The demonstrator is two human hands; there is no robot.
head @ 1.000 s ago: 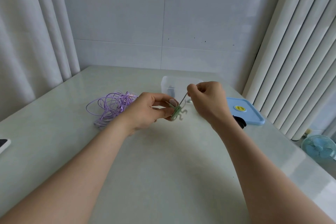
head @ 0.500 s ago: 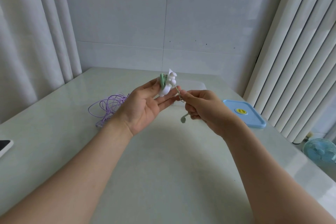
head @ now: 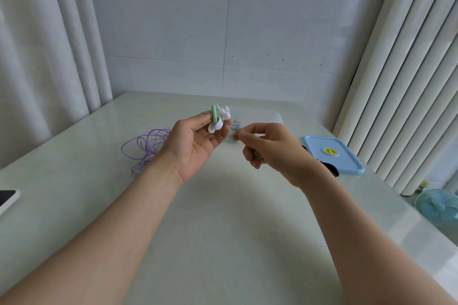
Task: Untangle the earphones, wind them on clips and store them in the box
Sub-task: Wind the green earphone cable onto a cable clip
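My left hand (head: 190, 148) is up off the table (head: 223, 242), palm turned towards me. Its thumb and fingertips are pinched on the clip (head: 220, 122), a white piece with a green band against its 9 o'clock side.

From the clip a short run of green cord (head: 234, 128) crosses towards 3 o'clock into my right hand (head: 272, 148). There my thumb and forefinger are closed tight on the cord. My other fingers curl under, and a green earbud (head: 257, 155) shows inside that curl. The two hands are near each other, not touching.

The purple earphones (head: 146, 143) lie in a loose tangle on the table at 9 o'clock from my left hand, partly hidden behind the wrist.

The clear box (head: 270, 117) stands at 12 o'clock behind my hands, mostly covered by them. I cannot make out what is inside. Its blue lid (head: 332, 153) lies flat at 3 o'clock from my right hand.

A phone (head: 7, 199) pokes in at the 9 o'clock edge of the table. A small blue fan (head: 438, 205) stands off the table at 4 o'clock.
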